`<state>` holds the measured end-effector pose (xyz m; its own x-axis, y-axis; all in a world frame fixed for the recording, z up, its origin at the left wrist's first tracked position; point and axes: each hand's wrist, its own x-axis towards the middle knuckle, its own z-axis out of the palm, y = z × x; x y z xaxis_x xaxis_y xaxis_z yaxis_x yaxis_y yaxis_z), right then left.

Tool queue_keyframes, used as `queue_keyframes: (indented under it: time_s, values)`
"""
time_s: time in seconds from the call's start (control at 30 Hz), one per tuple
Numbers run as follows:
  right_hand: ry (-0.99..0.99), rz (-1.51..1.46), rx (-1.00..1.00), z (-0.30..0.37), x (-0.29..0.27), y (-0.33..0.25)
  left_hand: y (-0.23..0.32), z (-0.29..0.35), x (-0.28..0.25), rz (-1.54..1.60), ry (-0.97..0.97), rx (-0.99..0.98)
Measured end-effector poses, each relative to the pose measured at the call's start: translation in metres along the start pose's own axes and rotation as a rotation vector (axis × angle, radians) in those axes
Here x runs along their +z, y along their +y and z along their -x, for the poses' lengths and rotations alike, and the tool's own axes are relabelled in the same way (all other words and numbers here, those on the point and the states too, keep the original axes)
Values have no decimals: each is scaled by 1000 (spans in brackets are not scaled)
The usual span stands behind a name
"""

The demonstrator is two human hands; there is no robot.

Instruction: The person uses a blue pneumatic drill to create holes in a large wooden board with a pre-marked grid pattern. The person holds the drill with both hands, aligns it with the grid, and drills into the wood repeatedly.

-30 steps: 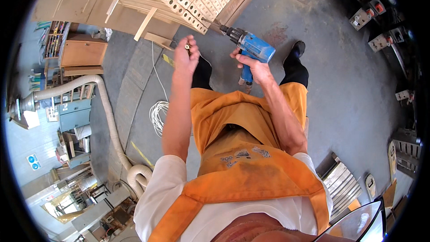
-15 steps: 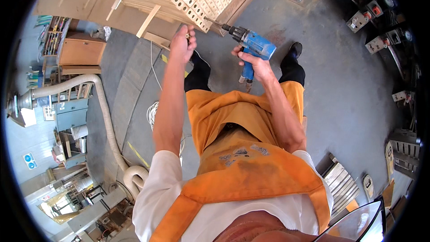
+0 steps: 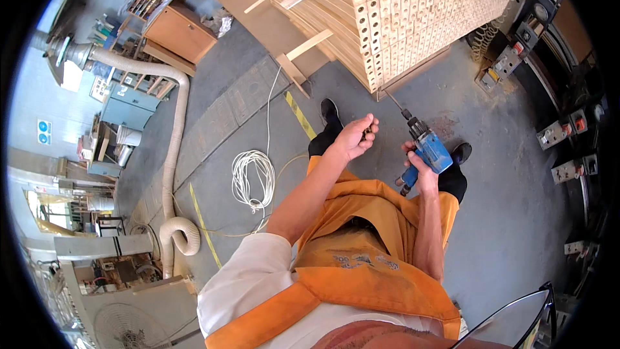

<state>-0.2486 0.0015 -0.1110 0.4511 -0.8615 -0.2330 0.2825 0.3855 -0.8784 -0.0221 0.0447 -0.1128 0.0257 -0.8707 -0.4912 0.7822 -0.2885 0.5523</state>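
Note:
My right hand [image 3: 420, 165] grips a blue power drill [image 3: 434, 153] by its handle. Its long thin bit [image 3: 392, 99] points up and left, towards the bottom corner of a stack of drilled wooden pieces [image 3: 413, 19]. My left hand [image 3: 357, 137] is curled closed, palm up, left of the drill. Small dark and brassy metal pieces [image 3: 368, 134] show between its fingers; their exact kind is too small to tell. Round holes cover the stack's face in rows. In the columns along its left edge, several holes look dark, with metal in them.
Loose wooden strips [image 3: 310, 45] stick out from the stack's side. A coiled white cable [image 3: 253, 181] lies on the floor to my left, beyond it a ribbed hose [image 3: 174, 136]. Machinery [image 3: 562, 129] lines the right side. A wooden cabinet [image 3: 179, 31] stands far left.
The view has swung, so the stack now appears further right and more of its face shows. My left hand has lowered, remaining closed. The drill stays in my right hand, its bit near the stack.

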Motion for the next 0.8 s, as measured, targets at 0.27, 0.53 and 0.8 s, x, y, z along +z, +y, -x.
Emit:
queue_keyframes:
  time_s: [0.27, 0.53, 0.8]
  values:
    - [5, -79, 39, 12, -8, 0, 43, -47, 15, -178, 70, 103]
    - [-100, -102, 125, 10, -24, 7, 43, -47, 11, -168, 46, 142]
    - [-126, -212, 148, 5, -34, 13, 46, -45, 31, -463, 54, 131]
